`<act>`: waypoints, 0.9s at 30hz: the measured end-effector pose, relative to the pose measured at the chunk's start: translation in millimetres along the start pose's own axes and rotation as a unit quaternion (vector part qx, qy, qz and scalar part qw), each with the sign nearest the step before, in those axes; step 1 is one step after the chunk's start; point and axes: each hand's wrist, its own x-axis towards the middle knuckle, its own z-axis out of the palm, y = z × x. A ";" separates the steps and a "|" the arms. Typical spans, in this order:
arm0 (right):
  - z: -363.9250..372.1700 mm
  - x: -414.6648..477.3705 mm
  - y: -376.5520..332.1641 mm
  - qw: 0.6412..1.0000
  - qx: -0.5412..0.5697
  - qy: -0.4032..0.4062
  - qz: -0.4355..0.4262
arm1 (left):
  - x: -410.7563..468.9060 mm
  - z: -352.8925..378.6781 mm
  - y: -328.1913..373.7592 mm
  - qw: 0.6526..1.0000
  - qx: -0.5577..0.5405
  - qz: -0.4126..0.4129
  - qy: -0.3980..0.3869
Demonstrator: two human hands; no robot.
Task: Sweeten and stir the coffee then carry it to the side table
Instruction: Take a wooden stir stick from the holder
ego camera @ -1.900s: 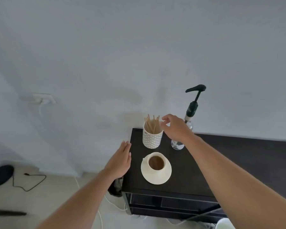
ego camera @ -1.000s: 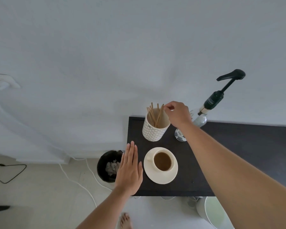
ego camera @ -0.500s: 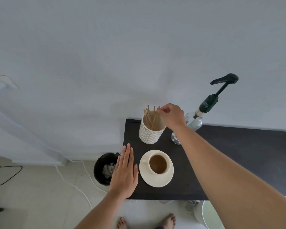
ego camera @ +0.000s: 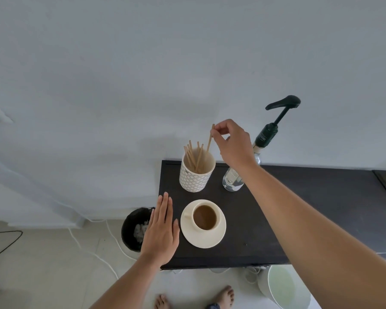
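A dark table (ego camera: 265, 230) carries a cream saucer (ego camera: 206, 239) with a coffee cup (ego camera: 204, 217); a patterned holder (ego camera: 195, 175) stands at its 12 o'clock, a pump bottle (ego camera: 232, 181) at 1 o'clock.

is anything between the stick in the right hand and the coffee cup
Nothing visible. The right hand pinches one wooden stick above the patterned holder; the open coffee cup sits just in front, with only bare tabletop between.
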 end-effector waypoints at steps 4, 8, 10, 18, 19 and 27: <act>-15.0 -10.5 -9.6 0.999 0.003 0.018 -0.037 | -1.2 -1.8 0.6 1.000 0.005 0.000 -0.007; -28.1 -28.7 -10.1 0.999 0.002 0.014 -0.040 | -0.8 -3.5 1.3 1.000 0.011 -0.001 -0.011; -29.2 -41.7 -3.7 1.000 0.000 0.000 -0.020 | -0.9 -4.0 1.2 1.000 0.011 -0.001 -0.010; -15.6 -107.9 54.5 0.992 0.030 -0.042 0.114 | 0.2 -4.4 2.7 1.000 0.010 -0.003 -0.016; -12.6 -114.5 63.0 0.990 0.033 -0.047 0.130 | 0.2 -4.5 2.7 1.000 0.010 -0.002 -0.016; 14.5 -145.1 127.6 0.967 0.041 -0.077 0.238 | 0.3 -3.4 1.8 1.000 0.009 -0.003 -0.014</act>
